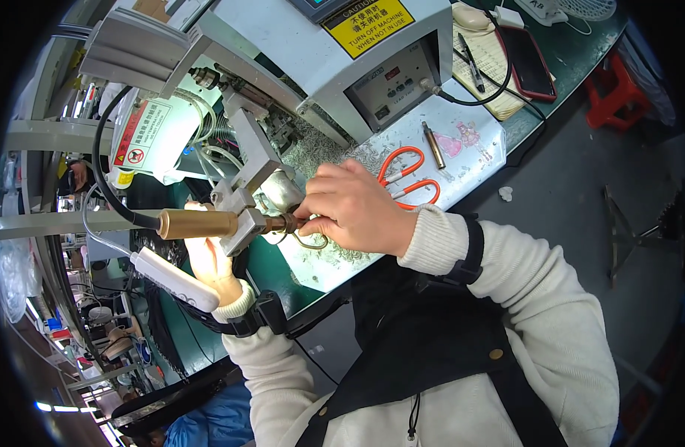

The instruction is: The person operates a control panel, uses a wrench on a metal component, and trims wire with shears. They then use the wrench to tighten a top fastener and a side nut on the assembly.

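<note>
- Right hand: it reached in from the lower right, its back toward the camera; the grip was pinching the narrow nose piece between thumb and bent index finger, with the contact partly hidden by the fingers.
- Nose piece: it projected from the right end of a brass-coloured cylinder, which lay nearly level across the view, seated in a grey metal clamp; a black cable ran from its left end.
- Left hand: it stood behind and below the brass-coloured cylinder, which covered part of it; whether its grip was spread or pressed together could not be told.
- White elongated device: it slanted in front of the left hand and wrist, a pale cord at its upper end.
- Curved metal tube: it looped just below the right fingertips.
- Thin silvery pieces: they lay strewn beneath and beyond the right hand.
- Orange-handled scissors: they rested on a pale board near the right hand; a slim brass-coloured tool lay just beyond.
- Green tabletop: it carried the board, a pale machine housing, a notebook with a pen, and a dark phone.
</note>
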`<state>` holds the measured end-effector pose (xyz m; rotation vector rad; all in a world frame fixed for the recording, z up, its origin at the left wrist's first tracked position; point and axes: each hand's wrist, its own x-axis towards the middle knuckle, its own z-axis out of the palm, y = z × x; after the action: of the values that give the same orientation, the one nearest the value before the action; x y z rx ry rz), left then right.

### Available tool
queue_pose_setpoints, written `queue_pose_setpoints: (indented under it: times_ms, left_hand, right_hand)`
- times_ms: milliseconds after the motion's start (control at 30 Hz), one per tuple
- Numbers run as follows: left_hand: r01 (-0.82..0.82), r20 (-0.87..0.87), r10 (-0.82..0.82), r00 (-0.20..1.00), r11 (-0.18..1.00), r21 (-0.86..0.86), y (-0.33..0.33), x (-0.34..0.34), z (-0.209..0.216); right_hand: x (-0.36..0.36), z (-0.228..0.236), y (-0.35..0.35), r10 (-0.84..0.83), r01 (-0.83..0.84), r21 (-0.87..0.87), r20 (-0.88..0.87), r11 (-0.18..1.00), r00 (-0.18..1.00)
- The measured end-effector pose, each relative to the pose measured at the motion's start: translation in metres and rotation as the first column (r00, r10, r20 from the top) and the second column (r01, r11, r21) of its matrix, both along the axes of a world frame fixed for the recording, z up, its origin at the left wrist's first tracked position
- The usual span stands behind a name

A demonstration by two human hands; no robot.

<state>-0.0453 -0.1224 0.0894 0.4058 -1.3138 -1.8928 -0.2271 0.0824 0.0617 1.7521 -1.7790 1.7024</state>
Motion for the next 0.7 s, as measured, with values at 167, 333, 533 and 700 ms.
queue_pose_setpoints:
  times_ms: [167,333,533,700]
  left_hand:
    - [0.045,-0.021,-0.045,0.999,0.999,0.016,-0.012,0.001,-0.002]
    - [0.135,-0.121,-0.112,0.986,0.969,0.206,-0.01,0.0,0.003]
    - [0.153,-0.095,-0.134,0.986,0.962,0.226,-0.013,0.002,0.001]
    - [0.061,-0.076,-0.041,0.996,0.958,0.28,-0.013,0.005,-0.003]
  right_hand:
    - [0.003,0.003,0.003,-0.07,0.07,0.012,0.014,0.997,0.997]
    - [0.002,-0.002,0.005,-0.013,0.008,0.059,0.087,0.998,0.996]
    - [0.003,-0.008,0.007,-0.049,0.046,0.046,0.069,0.998,0.996]
    - [0.006,-0.008,0.004,-0.066,0.063,0.042,0.082,0.997,0.994]
